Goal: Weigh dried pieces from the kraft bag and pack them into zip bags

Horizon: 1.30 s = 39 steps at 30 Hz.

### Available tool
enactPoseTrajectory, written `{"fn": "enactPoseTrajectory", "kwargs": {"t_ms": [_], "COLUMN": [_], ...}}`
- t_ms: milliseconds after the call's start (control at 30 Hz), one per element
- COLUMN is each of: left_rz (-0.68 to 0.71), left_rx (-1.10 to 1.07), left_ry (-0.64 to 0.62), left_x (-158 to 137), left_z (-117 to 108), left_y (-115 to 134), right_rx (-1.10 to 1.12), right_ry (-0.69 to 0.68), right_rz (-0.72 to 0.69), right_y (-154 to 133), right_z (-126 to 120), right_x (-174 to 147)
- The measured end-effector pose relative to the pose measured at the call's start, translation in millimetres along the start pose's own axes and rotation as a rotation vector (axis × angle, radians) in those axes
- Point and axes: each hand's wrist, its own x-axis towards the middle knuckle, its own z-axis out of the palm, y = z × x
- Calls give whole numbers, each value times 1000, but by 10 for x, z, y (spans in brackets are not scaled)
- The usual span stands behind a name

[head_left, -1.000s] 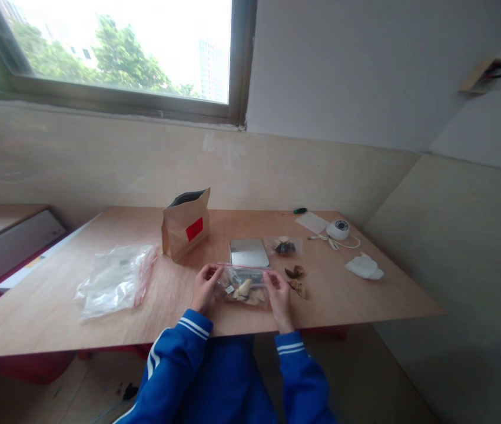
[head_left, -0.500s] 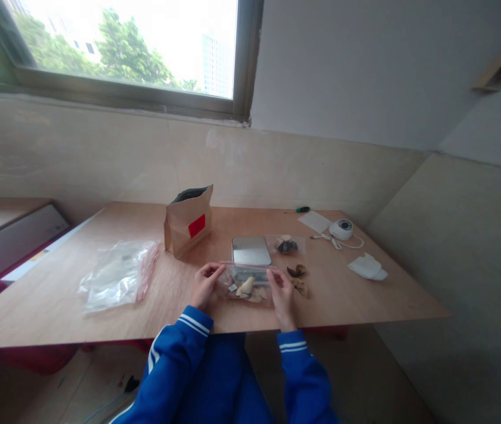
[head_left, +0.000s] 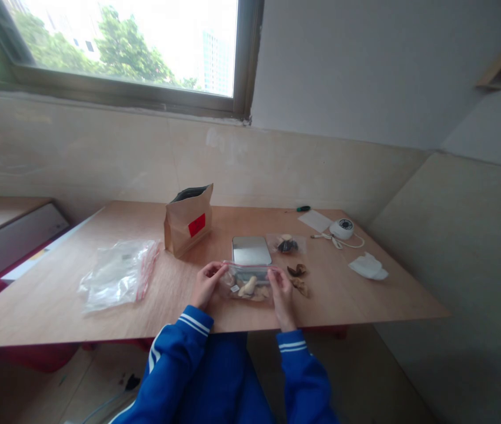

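Note:
A clear zip bag with a red-edged top is stretched between my hands near the table's front edge. Inside lie pale dried pieces and a small white packet. My left hand pinches the bag's upper left corner. At the upper right corner, my right hand is closed on it too. Just behind the bag sits a flat scale with a silver top, its front partly covered by the bag. Brown dried pieces lie right of my right hand.
A brown paper pouch with a red label stands open-topped behind left. Several clear zip bags lie left. Another bag with dark pieces rests beside the scale. Farther right are a screwdriver, a white dome camera and crumpled white wrapping.
Both hands keep their hold on the bag's top edge. The bag and its contents have shifted very slightly; the other things stay in place.

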Motion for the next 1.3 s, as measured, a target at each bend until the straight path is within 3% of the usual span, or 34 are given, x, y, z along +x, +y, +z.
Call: {"fn": "enactPoseTrajectory", "kwargs": {"t_ms": [133,533,1300], "left_rz": [-6,105,78], "left_rx": [-23,63,13], "left_ry": [-24,42,89], "left_x": [11,-22,14], "left_z": [-12,-12,-26], "left_y": [-26,44,-11], "right_rx": [2,-2,-48], "right_ry": [-49,-11,7], "right_rz": [16,35,30], "right_y": [-39,-19,-5], "right_z": [20,24,12], "right_x": [-16,-14,-2]}}
